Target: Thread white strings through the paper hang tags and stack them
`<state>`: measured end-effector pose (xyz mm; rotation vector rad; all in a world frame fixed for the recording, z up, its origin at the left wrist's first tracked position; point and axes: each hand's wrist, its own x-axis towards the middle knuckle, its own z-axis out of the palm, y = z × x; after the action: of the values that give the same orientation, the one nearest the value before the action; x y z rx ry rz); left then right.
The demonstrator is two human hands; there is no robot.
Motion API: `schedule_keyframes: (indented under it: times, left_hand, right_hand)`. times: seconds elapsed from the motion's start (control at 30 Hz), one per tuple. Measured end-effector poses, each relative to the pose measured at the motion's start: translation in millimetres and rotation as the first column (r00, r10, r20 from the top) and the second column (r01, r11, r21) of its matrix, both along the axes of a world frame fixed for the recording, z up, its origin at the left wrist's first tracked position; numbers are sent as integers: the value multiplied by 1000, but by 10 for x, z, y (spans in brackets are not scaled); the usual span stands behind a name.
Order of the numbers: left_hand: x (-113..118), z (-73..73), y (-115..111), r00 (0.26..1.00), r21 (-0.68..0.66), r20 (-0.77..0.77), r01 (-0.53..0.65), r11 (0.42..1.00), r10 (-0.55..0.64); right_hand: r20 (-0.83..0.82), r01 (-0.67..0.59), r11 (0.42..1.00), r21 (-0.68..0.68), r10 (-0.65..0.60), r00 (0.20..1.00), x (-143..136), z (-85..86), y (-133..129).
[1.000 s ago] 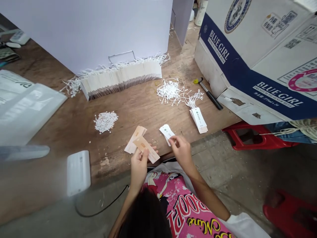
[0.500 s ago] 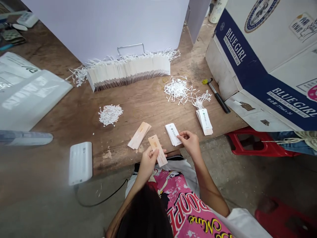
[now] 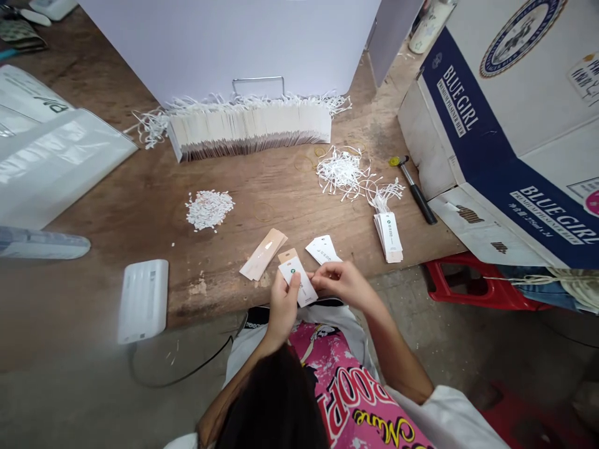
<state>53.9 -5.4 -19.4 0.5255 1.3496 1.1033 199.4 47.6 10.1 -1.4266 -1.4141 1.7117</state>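
Observation:
My left hand (image 3: 284, 305) holds a white tag (image 3: 299, 285) laid over a tan tag (image 3: 287, 255), its thumb pressing on the white one. Fingers of my right hand (image 3: 344, 284) are bent together at the white tag's right edge, and seem to touch it. Beyond them lies a fanned stack of white tags (image 3: 322, 248). A stack of tan tags (image 3: 262, 254) rests to its left. Farther right is a bundle of white tags with strings attached (image 3: 388, 237). Above that sits a heap of loose white strings (image 3: 341, 171).
A long row of strung tags (image 3: 253, 131) stands against a pale board (image 3: 224, 43). Small white pieces (image 3: 209, 209) are piled at left, near a white power bank (image 3: 143, 302) with a cable. A hammer (image 3: 418, 196) lies beside a beer carton (image 3: 505, 137); a red stool (image 3: 468, 290) is below.
A white tag now covers the tan tag in my left hand. My right hand has moved left from the white stack to the held tags. The white stack is more fanned, and the view has shifted slightly.

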Motion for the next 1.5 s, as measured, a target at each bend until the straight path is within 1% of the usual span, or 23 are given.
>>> schedule_keyframes:
  times: [0.03,0.07,0.1,0.17,0.2,0.27,0.37,0.47,0.53,0.63,0.73,0.8,0.87,0.93,1.0,1.07,1.13,1.23,1.3,1.33,1.37,1.43,1.5]
  left_hand:
    - [-27,1,-4,1000,-20,9,-19,1000,19]
    - [-56,1,-10,999,-38,23,-32,999,33]
    - [-84,-2,-18,998,-54,38,-43,998,45]
    - [-128,-10,-36,996,-76,74,-51,996,57]
    - [-140,-13,-45,994,-85,94,-43,995,51]
    - [-151,-11,-60,992,-98,122,-13,995,25]
    - [-154,11,-67,991,-100,134,44,994,-31]
    - [-162,40,-54,987,-124,141,89,988,-71]
    - [-167,52,-39,984,-147,155,115,983,-92]
    - [-168,52,-20,979,-161,174,137,977,-109]
    - [-171,38,-15,977,-161,178,144,976,-115]
    - [-177,28,-18,976,-161,181,148,976,-119]
    - [-185,21,-21,976,-161,184,150,976,-120]
    - [-190,21,-23,978,-155,173,148,977,-121]
    - [-190,29,-23,981,-137,137,155,978,-136]
    - [-184,52,-19,984,-99,88,165,981,-156]
    - [-173,100,-6,987,-45,37,156,987,-155]
    - [-152,232,36,995,53,-57,89,995,-86]
    - [-137,357,70,987,167,-159,20,986,6]
    - [-132,426,84,973,246,-219,-11,969,67]
    - [-129,498,95,950,336,-280,-36,941,136]
    - [-134,644,99,877,497,-397,-41,867,269]
    - [-147,784,83,805,585,-488,14,811,338]
  right_hand:
    - [54,-5,997,76,0,999,30,21,155]
    - [103,51,983,176,-69,992,77,43,349]
    - [145,135,948,288,-183,972,133,63,575]
    - [220,199,839,506,-349,911,244,80,1078]
    - [258,205,786,583,-419,871,288,74,1331]
    - [392,120,742,659,-475,788,344,33,1789]
    - [520,-18,725,689,-476,709,366,-54,2300]
    - [602,-128,738,662,-423,677,348,-122,2643]
    - [667,-215,755,620,-361,652,320,-163,2818]
    - [768,-345,778,525,-258,586,269,-244,3001]
    - [801,-382,786,486,-226,555,252,-316,3079]
    - [795,-373,784,496,-237,559,281,-316,3082]
    - [736,-319,761,565,-290,612,338,-252,3052]
    - [585,-190,703,686,-378,718,403,-119,2976]
    - [370,-35,622,782,-419,829,449,75,2826]
    - [202,57,570,819,-381,902,455,308,2582]
    - [118,84,555,828,-319,940,419,544,2247]
    - [106,35,564,825,-216,971,317,812,1648]
    - [131,-18,532,847,-176,976,250,893,1259]
    - [165,-68,480,874,-164,972,224,905,1085]
    - [213,-136,403,905,-153,965,205,903,931]
    - [298,-269,205,941,-127,946,186,882,684]
    - [352,-352,15,936,-95,931,187,875,511]
